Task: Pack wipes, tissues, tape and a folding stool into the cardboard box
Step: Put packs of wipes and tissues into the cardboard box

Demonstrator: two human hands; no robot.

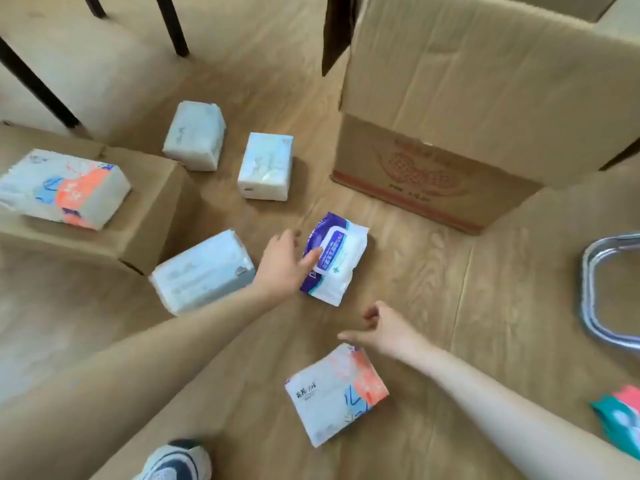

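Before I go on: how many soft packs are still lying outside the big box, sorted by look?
Plain pale tissue packs: 3
Orange-and-blue printed tissue packs: 2
Purple wipes pack: 1, left hand touching it
Teal-and-pink pack, cut off at the right edge: 1
Total: 7

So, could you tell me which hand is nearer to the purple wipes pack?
Left. The left hand rests its fingers on the purple wipes pack; the right hand hovers below it, apart.
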